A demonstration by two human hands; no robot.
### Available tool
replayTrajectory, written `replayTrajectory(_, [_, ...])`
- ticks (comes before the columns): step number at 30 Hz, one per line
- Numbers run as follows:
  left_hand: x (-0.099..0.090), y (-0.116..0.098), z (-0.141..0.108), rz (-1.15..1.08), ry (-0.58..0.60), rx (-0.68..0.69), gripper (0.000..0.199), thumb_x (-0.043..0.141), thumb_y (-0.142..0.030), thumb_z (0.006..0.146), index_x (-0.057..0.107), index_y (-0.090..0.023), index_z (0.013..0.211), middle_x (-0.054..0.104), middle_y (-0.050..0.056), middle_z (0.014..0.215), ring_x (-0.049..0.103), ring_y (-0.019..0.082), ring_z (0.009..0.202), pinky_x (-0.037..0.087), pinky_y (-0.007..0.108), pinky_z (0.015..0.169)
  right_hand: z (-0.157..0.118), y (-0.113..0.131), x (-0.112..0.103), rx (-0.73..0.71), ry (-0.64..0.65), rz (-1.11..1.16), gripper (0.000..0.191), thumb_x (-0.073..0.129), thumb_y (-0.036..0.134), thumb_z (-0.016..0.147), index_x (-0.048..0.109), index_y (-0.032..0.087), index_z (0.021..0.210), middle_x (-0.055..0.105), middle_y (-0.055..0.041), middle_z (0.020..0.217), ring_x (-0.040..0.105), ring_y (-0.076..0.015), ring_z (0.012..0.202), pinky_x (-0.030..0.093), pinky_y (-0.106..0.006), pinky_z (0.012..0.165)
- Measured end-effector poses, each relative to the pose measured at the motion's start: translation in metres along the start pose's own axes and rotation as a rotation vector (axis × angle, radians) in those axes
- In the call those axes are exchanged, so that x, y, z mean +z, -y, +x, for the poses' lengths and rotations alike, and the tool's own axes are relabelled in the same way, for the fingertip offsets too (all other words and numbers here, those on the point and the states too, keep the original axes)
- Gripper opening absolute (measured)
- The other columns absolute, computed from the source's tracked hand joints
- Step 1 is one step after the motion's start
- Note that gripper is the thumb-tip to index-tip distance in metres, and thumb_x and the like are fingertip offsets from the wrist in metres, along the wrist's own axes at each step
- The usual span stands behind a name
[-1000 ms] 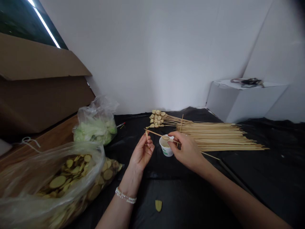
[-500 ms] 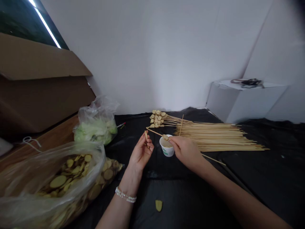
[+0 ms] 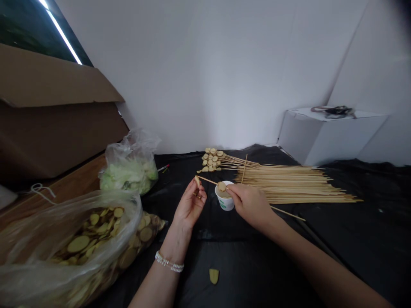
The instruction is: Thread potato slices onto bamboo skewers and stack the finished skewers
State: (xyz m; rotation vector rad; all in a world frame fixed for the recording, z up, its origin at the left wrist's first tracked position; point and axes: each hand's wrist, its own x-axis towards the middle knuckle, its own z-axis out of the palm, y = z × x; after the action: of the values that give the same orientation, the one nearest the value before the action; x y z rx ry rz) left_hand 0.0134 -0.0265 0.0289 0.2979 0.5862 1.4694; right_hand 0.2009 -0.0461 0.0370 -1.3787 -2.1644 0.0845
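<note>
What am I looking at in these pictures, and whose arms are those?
All these pictures come from one camera worn on a person's head, so you see what that person sees, looking down. Those are their own two arms. The left hand pinches one end of a bamboo skewer. The fingers of the right hand hold the skewer by a round slice, above a white paper cup. A black plastic sheet covers the surface. On it lie a bundle of bare skewers, skewers with slices on them, and a clear plastic bag of more slices.
</note>
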Motion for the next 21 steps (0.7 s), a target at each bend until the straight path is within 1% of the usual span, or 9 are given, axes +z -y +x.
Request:
replayTrajectory(4, [0.0, -0.001, 0.0005, -0.027, 0.004, -0.008, 0.013, 0.054, -0.009, 0.085, 0.064, -0.015, 0.091, 0.064, 0.002, 0.077, 0.058, 0.005, 0.061, 0.047, 0.014, 0.054, -0.0001, 0.0001, 0.0001, -0.009, 0.009, -0.007, 0.028, 0.037, 0.027, 0.094, 0.064, 0.022, 0.087, 0.069, -0.0034, 0.086, 0.061, -0.0155, 0.079, 0.034, -0.024, 0.064])
replayTrajectory(9, [-0.0006, -0.0025, 0.0012, -0.072, -0.063, -0.025, 0.013, 0.053, -0.007, 0.085, 0.064, -0.014, 0.085, 0.065, 0.002, 0.075, 0.057, 0.005, 0.059, 0.047, 0.014, 0.053, -0.0004, -0.0002, -0.0004, -0.005, 0.011, -0.021, 0.029, 0.037, 0.029, 0.094, 0.064, 0.022, 0.086, 0.069, -0.0031, 0.086, 0.061, -0.0159, 0.08, 0.033, -0.025, 0.064])
replayTrajectory(12, [-0.0026, -0.0032, 0.002, -0.049, -0.098, -0.025, 0.01, 0.057, -0.01, 0.083, 0.064, -0.016, 0.085, 0.065, 0.0, 0.073, 0.059, 0.007, 0.06, 0.047, 0.015, 0.052, -0.0008, -0.0001, -0.0004, -0.003, 0.015, -0.051, 0.029, 0.037, 0.029, 0.094, 0.065, 0.023, 0.087, 0.069, -0.0036, 0.085, 0.061, -0.0159, 0.077, 0.032, -0.025, 0.062])
replayTrajectory(15, [-0.0046, -0.0044, 0.003, -0.016, -0.115, -0.004, 0.013, 0.06, -0.011, 0.082, 0.065, -0.02, 0.091, 0.065, -0.001, 0.074, 0.063, 0.008, 0.066, 0.05, 0.017, 0.056, -0.0011, 0.0001, -0.0003, 0.003, 0.028, -0.089, 0.03, 0.037, 0.03, 0.094, 0.066, 0.024, 0.091, 0.068, -0.0035, 0.083, 0.06, -0.0158, 0.074, 0.031, -0.025, 0.06])
replayTrajectory(17, [-0.0055, -0.0052, 0.004, 0.0, -0.088, 0.015, 0.019, 0.058, -0.011, 0.084, 0.065, -0.021, 0.098, 0.065, -0.001, 0.076, 0.064, 0.008, 0.067, 0.051, 0.017, 0.057, -0.0011, -0.0001, 0.0001, 0.001, 0.036, -0.101, 0.03, 0.037, 0.03, 0.094, 0.066, 0.024, 0.094, 0.068, -0.0033, 0.083, 0.06, -0.0156, 0.073, 0.03, -0.025, 0.058])
replayTrajectory(19, [-0.0062, -0.0055, 0.0053, 0.017, -0.063, 0.035, 0.022, 0.056, -0.01, 0.084, 0.064, -0.021, 0.102, 0.065, 0.0, 0.076, 0.063, 0.007, 0.066, 0.051, 0.015, 0.056, -0.0011, -0.0004, 0.0008, -0.001, 0.04, -0.105, 0.029, 0.037, 0.03, 0.094, 0.066, 0.025, 0.095, 0.068, -0.0032, 0.083, 0.06, -0.0156, 0.072, 0.029, -0.026, 0.058])
replayTrajectory(21, [-0.0068, -0.0051, 0.0066, 0.043, -0.073, 0.062, 0.022, 0.055, -0.007, 0.085, 0.064, -0.018, 0.101, 0.065, 0.001, 0.076, 0.062, 0.006, 0.063, 0.05, 0.013, 0.054, -0.0012, -0.0007, 0.0017, -0.002, 0.042, -0.109, 0.029, 0.037, 0.031, 0.094, 0.066, 0.025, 0.095, 0.068, -0.0031, 0.084, 0.06, -0.0157, 0.073, 0.029, -0.026, 0.058])
